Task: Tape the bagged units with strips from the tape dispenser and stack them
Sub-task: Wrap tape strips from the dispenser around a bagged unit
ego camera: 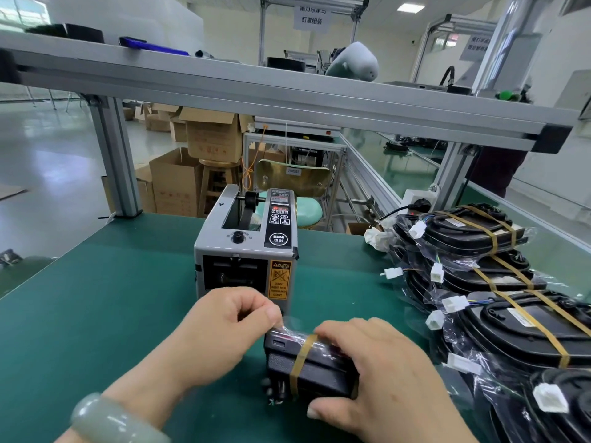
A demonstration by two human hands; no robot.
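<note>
Work surface: your bench is covered by a smooth, matte green mat point(112, 298).
Bagged unit point(319, 375): a black, box-shaped part with a textured front face, wrapped in glossy, crinkled clear film. It rests on the mat at near centre, just in front of the tape dispenser point(246, 251).
Tape strip point(302, 356): one tan band runs over the unit's top and down its front.
Left hand point(220, 330): your thumb and forefinger pinch the clear film at the unit's upper left corner.
Right hand point(383, 372): your fingers curl over the unit's top and your thumb presses its near lower edge.
Dispenser: a grey metal box with a black control panel, a round knob and an orange caution label.
Stack point(499, 302): flat black oval units in film, each crossed by two tan bands, with white plastic connectors point(436, 271) protruding; it lies to your right.
Hidden: your right hand covers the unit's right half, your left hand masks the dispenser's base, and the frame edge cuts off the stack.
</note>
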